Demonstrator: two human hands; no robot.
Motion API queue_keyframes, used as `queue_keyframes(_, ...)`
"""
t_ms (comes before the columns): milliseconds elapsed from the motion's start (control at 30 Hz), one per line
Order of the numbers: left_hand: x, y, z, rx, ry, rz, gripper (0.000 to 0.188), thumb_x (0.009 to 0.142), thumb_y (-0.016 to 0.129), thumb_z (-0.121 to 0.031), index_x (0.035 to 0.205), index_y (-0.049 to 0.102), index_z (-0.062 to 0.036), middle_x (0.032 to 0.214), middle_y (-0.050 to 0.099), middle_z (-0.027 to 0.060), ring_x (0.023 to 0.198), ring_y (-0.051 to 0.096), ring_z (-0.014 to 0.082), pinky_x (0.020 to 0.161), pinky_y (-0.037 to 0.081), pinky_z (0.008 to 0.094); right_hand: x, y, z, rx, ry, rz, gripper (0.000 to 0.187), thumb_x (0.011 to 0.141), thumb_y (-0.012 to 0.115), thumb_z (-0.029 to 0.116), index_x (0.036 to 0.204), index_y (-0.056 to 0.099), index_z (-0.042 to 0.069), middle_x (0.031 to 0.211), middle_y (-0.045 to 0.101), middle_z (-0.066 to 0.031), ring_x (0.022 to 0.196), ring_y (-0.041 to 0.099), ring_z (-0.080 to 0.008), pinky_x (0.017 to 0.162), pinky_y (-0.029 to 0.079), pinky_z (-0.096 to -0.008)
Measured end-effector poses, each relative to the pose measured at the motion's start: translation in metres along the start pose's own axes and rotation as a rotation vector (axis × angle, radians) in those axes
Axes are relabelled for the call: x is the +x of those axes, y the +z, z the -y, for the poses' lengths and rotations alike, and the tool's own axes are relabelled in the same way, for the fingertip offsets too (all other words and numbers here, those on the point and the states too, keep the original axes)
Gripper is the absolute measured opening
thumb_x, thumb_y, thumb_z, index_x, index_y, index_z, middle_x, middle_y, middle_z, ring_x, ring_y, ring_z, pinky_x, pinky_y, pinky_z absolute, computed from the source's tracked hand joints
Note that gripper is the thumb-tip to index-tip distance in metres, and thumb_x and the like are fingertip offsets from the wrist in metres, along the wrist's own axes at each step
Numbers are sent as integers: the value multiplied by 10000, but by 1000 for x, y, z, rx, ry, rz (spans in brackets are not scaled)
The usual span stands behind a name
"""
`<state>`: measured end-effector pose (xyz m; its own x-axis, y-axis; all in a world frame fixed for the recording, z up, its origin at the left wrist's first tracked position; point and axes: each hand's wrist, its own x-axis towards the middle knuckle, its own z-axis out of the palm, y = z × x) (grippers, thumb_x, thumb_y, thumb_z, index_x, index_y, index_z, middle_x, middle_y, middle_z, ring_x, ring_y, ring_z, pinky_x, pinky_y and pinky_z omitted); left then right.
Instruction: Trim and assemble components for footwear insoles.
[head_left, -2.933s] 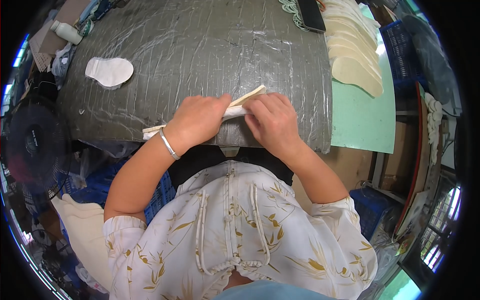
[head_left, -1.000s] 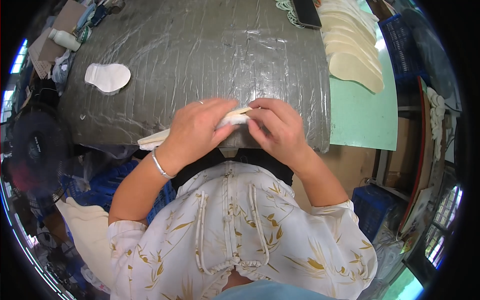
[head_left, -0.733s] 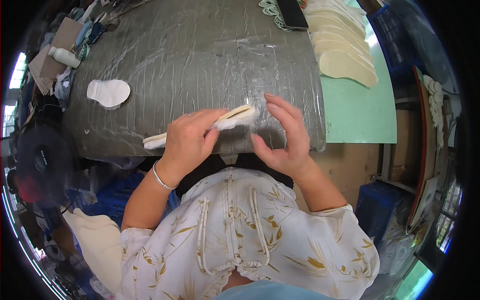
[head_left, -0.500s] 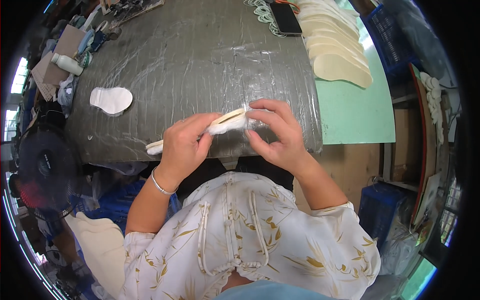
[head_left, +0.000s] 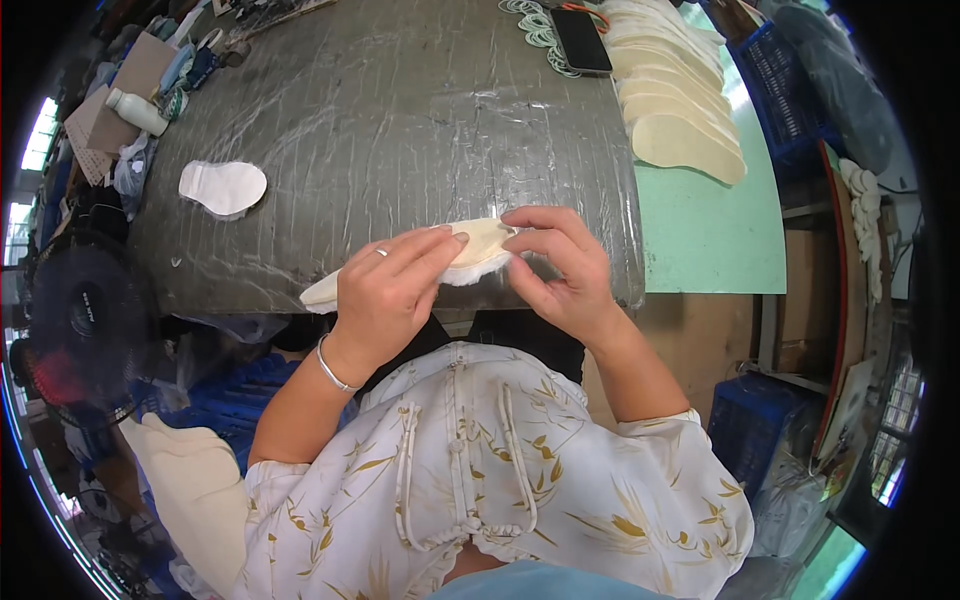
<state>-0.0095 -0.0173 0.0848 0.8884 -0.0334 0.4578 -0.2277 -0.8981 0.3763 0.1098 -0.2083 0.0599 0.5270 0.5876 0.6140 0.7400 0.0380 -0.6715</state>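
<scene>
Cream, fleecy-edged pad (head_left: pixel 484 238) at near edge of table (head_left: pixel 380 140), between both hands, long axis left-to-right, right end slanting away; left hand (head_left: pixel 388 290), closest, clasped over its middle, back uppermost; right hand (head_left: pixel 572 268) at right end, fingers curled, pinch or touch unclear.

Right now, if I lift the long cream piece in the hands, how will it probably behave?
The long cream piece is probably light, since it looks thin. Its fluffy white edge suggests a soft, compressible underside. Being flattish, it seems unlikely to roll.
</scene>
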Motion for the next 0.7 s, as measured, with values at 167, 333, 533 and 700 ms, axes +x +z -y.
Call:
queue_keyframes(167,-4,9,2,56,37,-51,425,744,658,2,1137,713,-151,1063,705,54,957,692,215,721,511,327,-4,1,-4,-15,-19,-46,230,734,713,-26,951,658,30,1054,676,-129,893,648,-278,754,528,-335)
queue_keyframes(333,-2,18,4,114,86,-154,471,712,650,-3,1148,720,-166,1071,685,45,933,676,233,731,509,333,-15,10,8,257,370,-293,285,826,688,14,1101,621,-25,1037,674,-109,910,651,-182,817,524,-308)
queue_keyframes(533,-2,38,1,246,163,-234,490,699,652,-47,1165,719,-179,1148,647,30,956,585,210,770,444,325,-27,18,12,556,611,-44,189,880,689,87,1036,651,-11,914,667,-49,838,614,-103,771,500,-260)
queue_keyframes(700,-8,60,-7,170,166,-139,457,752,671,-88,1209,674,-80,1207,614,55,1024,560,218,829,441,341,-28,20,0,737,726,-182,138,964,592,70,1066,633,-13,883,626,27,784,531,-12,666,433,-184)
